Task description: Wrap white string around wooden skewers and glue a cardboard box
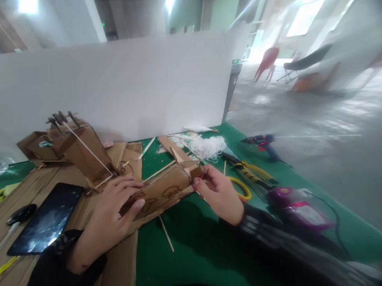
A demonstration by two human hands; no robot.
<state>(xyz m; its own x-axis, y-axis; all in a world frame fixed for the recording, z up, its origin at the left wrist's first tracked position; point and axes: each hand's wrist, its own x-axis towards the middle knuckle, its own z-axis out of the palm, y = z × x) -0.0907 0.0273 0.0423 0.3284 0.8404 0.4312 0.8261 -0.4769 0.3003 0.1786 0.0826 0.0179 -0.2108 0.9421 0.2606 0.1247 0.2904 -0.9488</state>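
Observation:
My left hand [116, 206] rests on the near left part of a long cardboard piece [168, 186], its thumb and fingers closed over the edge. The piece bears dark drawn marks and lies tilted across the cardboard sheet and the green table. At its right end, my right hand [219, 193] pinches a small cardboard flap beside an upright cardboard bit. Behind my left hand stands a cardboard model [82, 149] with wooden sticks at its top and a white string running down its front. A thin wooden stick [167, 234] pokes out below the held piece.
A dark tablet [48, 218] lies on the cardboard sheet [118, 272] at left. White string [209, 147], pliers [256, 173], a yellow tape ring [242, 188], a glue gun [262, 145] and a purple device [300, 209] lie on the green table. A white partition [123, 86] stands behind.

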